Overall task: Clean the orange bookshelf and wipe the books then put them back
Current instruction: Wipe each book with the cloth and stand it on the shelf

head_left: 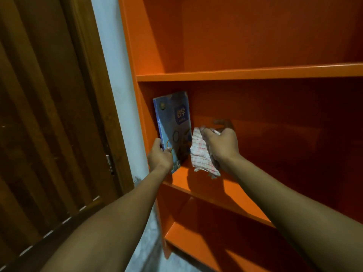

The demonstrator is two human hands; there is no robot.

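You're in a room of a home: an orange bookshelf [245,74] stands against a pale wall [117,75], beside a brown wooden door [49,114].

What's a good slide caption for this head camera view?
Left hand stands a blue book at the left end of an orange bookshelf while the right hand grips a checked cloth.

Shelf [204,178] bears book [174,124], perhaps cloth [202,154]

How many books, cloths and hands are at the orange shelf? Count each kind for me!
Books: 1, the blue book standing at the shelf's left end
Cloths: 1, the checked cloth
Hands: 2, left hand and right hand
Total: 4
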